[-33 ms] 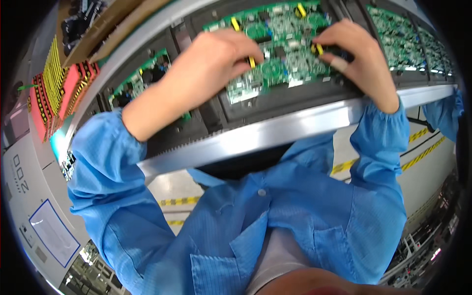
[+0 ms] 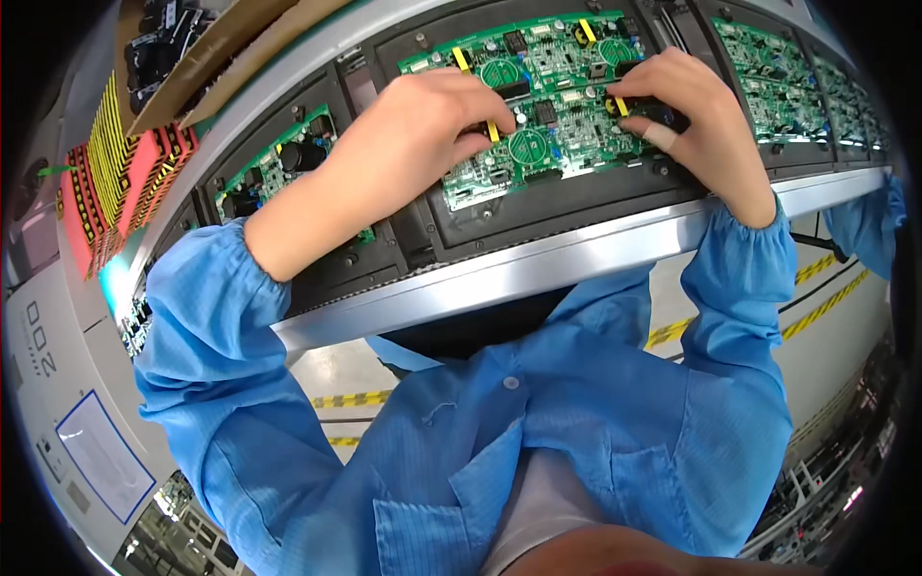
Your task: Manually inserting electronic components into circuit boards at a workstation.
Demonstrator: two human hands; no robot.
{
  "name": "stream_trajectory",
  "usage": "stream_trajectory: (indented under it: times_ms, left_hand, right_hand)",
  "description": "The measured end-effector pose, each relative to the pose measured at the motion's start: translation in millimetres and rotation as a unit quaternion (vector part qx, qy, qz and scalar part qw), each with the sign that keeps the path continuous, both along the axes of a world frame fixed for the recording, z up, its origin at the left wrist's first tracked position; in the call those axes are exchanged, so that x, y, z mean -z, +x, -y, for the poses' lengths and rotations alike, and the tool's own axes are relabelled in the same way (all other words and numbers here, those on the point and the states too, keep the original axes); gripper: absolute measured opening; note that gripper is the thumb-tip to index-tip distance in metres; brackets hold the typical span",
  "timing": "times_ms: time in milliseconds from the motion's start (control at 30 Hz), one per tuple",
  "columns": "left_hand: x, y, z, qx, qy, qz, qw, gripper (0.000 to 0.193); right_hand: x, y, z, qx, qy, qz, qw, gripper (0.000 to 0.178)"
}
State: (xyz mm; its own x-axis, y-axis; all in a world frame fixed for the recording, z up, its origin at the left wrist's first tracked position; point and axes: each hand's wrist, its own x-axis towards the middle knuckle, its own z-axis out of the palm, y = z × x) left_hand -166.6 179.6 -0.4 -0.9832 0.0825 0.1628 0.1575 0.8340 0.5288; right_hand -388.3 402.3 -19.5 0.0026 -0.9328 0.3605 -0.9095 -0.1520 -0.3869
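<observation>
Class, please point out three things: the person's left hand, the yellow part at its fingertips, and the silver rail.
Left hand [image 2: 425,110]: head view, on the back of the hand.
Yellow part [image 2: 493,131]: head view, on its yellow side.
Silver rail [image 2: 567,257]: head view, on its bare metal surface.
</observation>
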Motion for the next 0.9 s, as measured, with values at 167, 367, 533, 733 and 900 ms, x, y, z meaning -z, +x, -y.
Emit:
stream_trajectory:
  times_ms: [167, 367, 533, 733, 900]
  left_hand:
    - [-7.0, -7.4, 8.8, 0.021, -0.086, -0.02, 0.996, 0.019]
    - [-7.8, 2.7, 5.2, 0.009, -0.095, -0.011, 0.995, 0.02]
    - [-34.1, 15.3, 13.7, -0.013, -0.116, -0.057, 0.992, 0.022]
    - [-85.9, 36.7, 112.4, -0.124, -0.265, -0.157, 0.943, 0.026]
    - [-107.6, 53.9, 227.7, -0.268, -0.275, -0.104, 0.918, 0.033]
  right_hand:
    - [-22.6, -2.5, -3.6, 0.073, -0.003, 0.057, 0.996, 0.024]
    - [-22.6, -0.5, -3.7, 0.055, -0.027, 0.08, 0.995, 0.02]
    - [-20.6, 1.7, -3.1, 0.074, -0.041, 0.13, 0.988, 0.017]
    - [-21.7, -0.4, -0.3, 0.12, -0.052, 0.136, 0.982, 0.016]
    - [-73.3, 28.9, 45.2, 0.018, -0.102, 0.056, 0.993, 0.024]
